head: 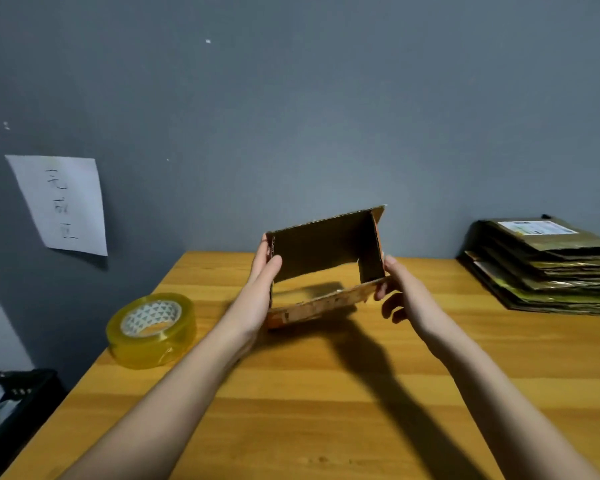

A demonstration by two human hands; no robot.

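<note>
Wooden table (326,403), grey wall behind. Cardboard box (326,247), open-ended, held above the tabletop. Left hand (260,292) grips its left wall, thumb inside; right hand (407,297) pinches its right edge. Tape roll (151,329) left, flattened cardboard stack (548,268) right.

My packing corner: a small shipping bench against a grey wall (326,98).
Flattened cardboard boxes (548,268) are stacked far right on my wooden table (326,393), a roll of clear tape (151,329) sits near left under a handwritten note (61,202), and I hold an open carton (323,251).
</note>
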